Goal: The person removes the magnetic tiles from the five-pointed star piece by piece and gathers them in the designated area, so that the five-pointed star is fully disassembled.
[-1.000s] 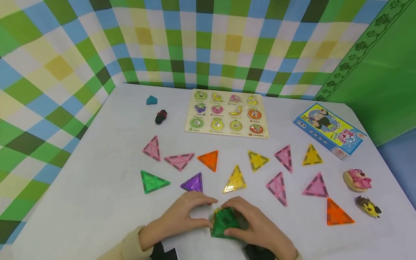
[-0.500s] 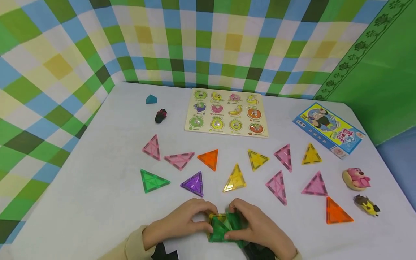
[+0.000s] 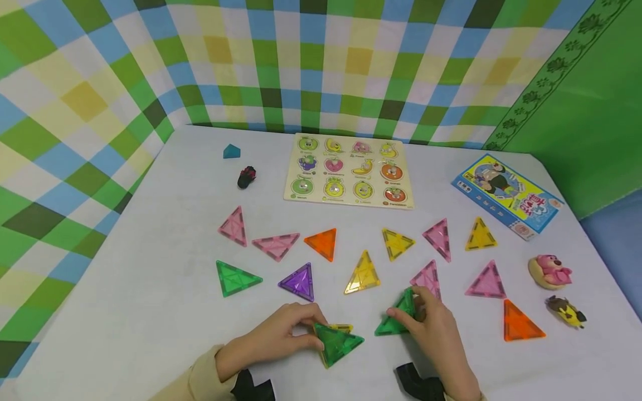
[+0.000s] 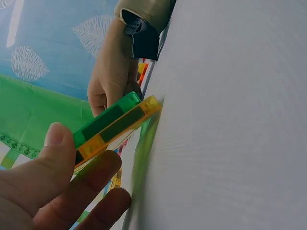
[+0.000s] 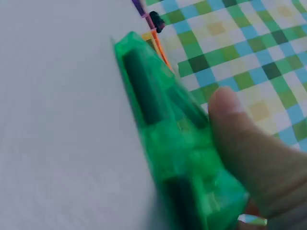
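Green triangle (image 3: 397, 318) sits in the right hand (image 3: 437, 334) near the front of the bench (image 3: 150, 267), tilted up on an edge, its tip pointing away from the person; the grip there is clamped on it, fingers curled round its right side. Just left, well within reach, the left hand (image 3: 273, 337) pinches a stack (image 3: 337, 341) of a second green triangle over a yellow one, lying flat on the bench, its point aimed right toward the lifted tile. A small gap separates the two pieces, so the right hand's tile lies directly right of the stack. Beyond them loose triangles lie spread in rows, a fruit puzzle board (image 3: 349, 171) behind, its small labels too small to read, and a blue box (image 3: 506, 196) at the right with print I cannot make out. From the left wrist, the stack (image 4: 112, 125) shows edge-on, green over yellow, thumb (image 4: 55, 153) on top and fingers beneath, its far end touching the bench, the right hand (image 4: 111, 72) beyond. From the right wrist, the green triangle (image 5: 168, 139) fills the frame, blurred, thumb (image 5: 244, 143) pressed on its face, one edge down near the bench.
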### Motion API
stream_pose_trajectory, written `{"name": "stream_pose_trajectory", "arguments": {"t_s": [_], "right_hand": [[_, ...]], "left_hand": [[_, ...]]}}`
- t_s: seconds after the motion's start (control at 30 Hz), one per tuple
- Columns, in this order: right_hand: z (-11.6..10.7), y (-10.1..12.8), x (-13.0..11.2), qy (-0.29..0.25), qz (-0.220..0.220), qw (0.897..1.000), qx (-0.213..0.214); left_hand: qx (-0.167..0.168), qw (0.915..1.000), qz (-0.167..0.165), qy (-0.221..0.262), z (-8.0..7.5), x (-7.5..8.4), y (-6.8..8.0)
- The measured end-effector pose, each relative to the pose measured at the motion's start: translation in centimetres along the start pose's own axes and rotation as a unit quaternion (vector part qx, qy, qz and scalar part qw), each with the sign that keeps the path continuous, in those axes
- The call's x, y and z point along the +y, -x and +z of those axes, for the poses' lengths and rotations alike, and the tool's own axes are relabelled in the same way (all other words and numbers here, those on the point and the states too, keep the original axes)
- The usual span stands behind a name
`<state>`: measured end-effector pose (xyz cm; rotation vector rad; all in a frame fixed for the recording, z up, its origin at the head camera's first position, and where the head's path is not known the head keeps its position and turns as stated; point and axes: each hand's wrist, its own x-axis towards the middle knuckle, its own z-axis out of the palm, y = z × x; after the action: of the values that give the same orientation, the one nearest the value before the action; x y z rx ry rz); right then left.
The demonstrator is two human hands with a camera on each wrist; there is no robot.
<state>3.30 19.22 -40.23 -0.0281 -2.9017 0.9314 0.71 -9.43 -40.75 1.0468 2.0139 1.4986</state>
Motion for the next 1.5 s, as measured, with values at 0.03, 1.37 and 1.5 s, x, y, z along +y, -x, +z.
{"name": "stream_pose_trajectory", "arguments": {"t_s": [0.03,1.37,1.5], "right_hand": [[0.1,0.0,0.0,0.002,-0.002,1.0,0.01],[2.6,2.2,-3.6,-0.36,-0.327,0.863,-0.138],[1.4,2.6,-2.0,-0.401,-0.28,0.863,-0.128]], "left_hand": [[0.002,1.0,0.001,-0.003,0.0,0.0,0.0],[-0.002,0.978,-0.061,0.199,-1.0,0.1,1.4],[0.008,0.9796,-0.049,0.194,-1.8,-0.1,1.9]]}}
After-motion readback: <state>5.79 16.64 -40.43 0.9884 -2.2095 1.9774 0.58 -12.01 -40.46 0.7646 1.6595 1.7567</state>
